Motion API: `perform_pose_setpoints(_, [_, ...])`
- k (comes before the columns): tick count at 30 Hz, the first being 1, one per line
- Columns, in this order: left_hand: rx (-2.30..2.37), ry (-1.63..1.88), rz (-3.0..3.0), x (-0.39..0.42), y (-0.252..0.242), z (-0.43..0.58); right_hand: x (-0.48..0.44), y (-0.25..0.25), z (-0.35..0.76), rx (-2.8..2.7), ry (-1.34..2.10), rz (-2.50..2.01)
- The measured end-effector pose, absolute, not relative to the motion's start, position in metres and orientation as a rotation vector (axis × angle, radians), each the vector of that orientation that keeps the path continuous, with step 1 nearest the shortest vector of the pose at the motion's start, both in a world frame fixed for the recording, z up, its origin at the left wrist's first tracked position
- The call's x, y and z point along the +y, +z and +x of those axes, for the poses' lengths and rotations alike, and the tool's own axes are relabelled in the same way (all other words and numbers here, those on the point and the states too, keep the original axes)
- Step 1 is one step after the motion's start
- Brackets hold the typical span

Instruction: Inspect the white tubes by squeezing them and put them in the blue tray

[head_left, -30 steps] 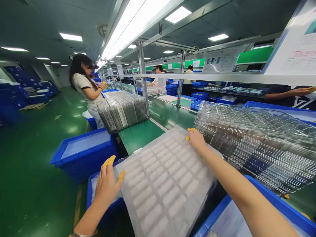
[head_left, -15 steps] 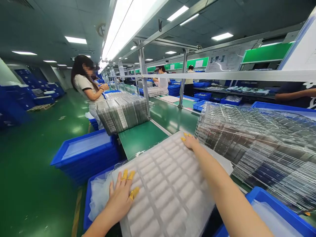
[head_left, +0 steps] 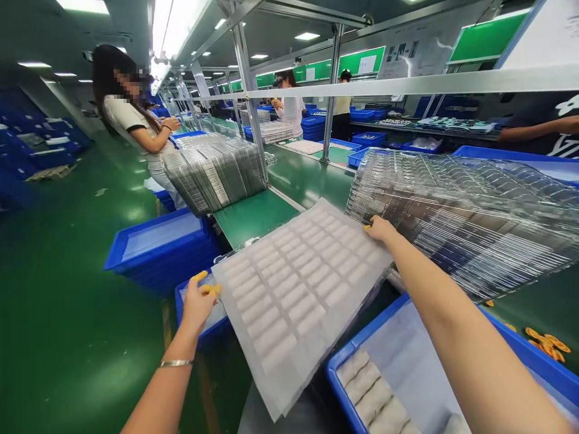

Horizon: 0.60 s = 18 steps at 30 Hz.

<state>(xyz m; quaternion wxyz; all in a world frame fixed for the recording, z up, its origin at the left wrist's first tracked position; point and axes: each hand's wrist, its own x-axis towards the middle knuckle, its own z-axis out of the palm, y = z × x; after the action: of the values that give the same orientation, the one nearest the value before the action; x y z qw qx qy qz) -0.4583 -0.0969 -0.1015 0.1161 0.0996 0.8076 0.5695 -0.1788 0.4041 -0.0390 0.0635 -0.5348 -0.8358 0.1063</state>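
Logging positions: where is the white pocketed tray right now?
Head view, centre: the white pocketed tray is held between the left hand and right hand, left of the clear tray stack, above a blue bin.

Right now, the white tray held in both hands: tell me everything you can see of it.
The white tray is a thin, frosted, translucent plastic sheet, rectangular, moulded with rows of oblong pockets. What they hold cannot be told. It is held at a slant over a blue bin and the edge of the green belt. The left hand pinches its left edge, and the right hand grips its far right corner beside the stack of clear trays.
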Motion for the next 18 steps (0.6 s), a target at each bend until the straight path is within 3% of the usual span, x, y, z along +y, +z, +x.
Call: perform_pose_setpoints(18, [2.299,1.747,0.278,-0.084,-0.097,-0.439,0.391,-0.057,-0.198,-2.360,0.475,-1.588])
